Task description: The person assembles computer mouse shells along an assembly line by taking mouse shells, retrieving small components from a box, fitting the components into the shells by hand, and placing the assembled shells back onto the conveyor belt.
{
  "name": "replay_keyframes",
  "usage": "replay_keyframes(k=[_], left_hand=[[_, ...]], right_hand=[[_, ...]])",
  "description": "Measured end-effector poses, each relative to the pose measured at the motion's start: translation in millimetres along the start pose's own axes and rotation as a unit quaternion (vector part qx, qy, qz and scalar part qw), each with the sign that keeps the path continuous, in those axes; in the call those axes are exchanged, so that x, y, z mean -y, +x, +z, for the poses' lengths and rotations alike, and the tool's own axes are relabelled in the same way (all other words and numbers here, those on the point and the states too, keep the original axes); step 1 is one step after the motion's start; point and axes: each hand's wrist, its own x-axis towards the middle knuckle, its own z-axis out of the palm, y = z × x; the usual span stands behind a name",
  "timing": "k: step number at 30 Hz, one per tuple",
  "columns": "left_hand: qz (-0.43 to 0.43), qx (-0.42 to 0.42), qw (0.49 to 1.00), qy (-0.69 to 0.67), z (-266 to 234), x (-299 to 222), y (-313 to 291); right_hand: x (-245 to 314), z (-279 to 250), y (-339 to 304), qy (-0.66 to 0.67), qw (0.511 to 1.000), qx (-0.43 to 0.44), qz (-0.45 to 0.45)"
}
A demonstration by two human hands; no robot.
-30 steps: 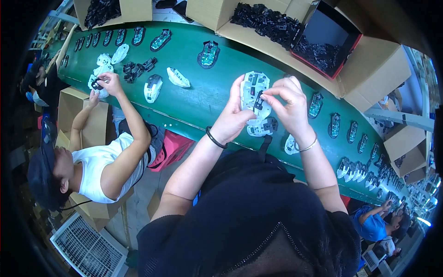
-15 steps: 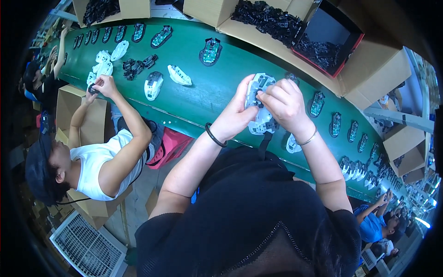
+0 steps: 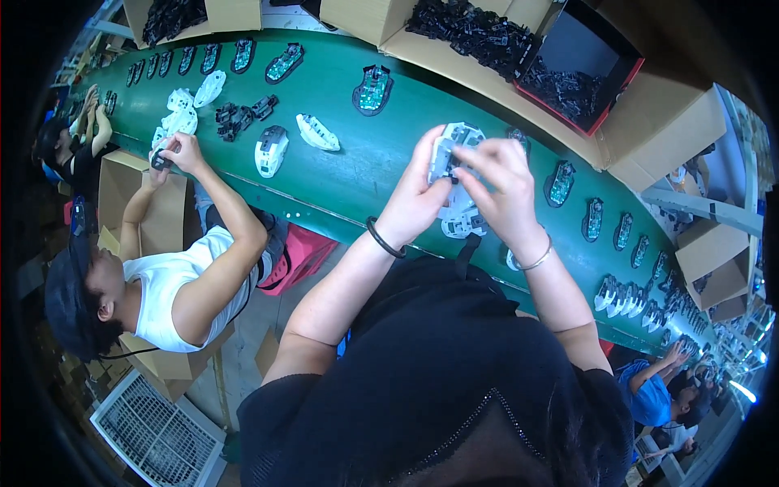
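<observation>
My left hand (image 3: 415, 201) is closed around the side of a white computer mouse shell (image 3: 464, 132) with dark parts inside, held above the green belt. My right hand (image 3: 510, 183) is over the shell, its thumb and forefinger at the dark parts. Those fingers are smeared by motion, so whether they grip a small part does not show. More white shell pieces (image 3: 463, 223) lie just below my hands. A mouse base with a green circuit board (image 3: 519, 142) is partly hidden behind my right hand.
Mouse bases with circuit boards (image 3: 372, 89) line the green belt (image 3: 341, 174). Left of me lie a white half shell (image 3: 317, 132), a white-and-black mouse (image 3: 270, 152) and black parts (image 3: 235, 120). Cardboard boxes (image 3: 661, 150) of black parts border the far side. A co-worker (image 3: 182, 304) sits at left.
My right fingers have opened out from a tight pinch over the shell, and the hand has shifted slightly down and left. My left hand still holds the shell, moved slightly.
</observation>
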Motion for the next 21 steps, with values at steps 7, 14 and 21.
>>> replay_keyframes(k=[7,14,21], left_hand=[[0.042,-0.023,0.999,0.011,0,9,1],[0.121,-0.043,0.986,0.110,11,7,-7],[0.063,0.000,0.996,0.057,42,36,7]], right_hand=[[0,30,-35,0.415,0.844,-0.041,0.336],[5,37,-41,0.395,0.863,-0.093,0.301],[-12,6,-72,0.494,0.792,-0.128,0.335]])
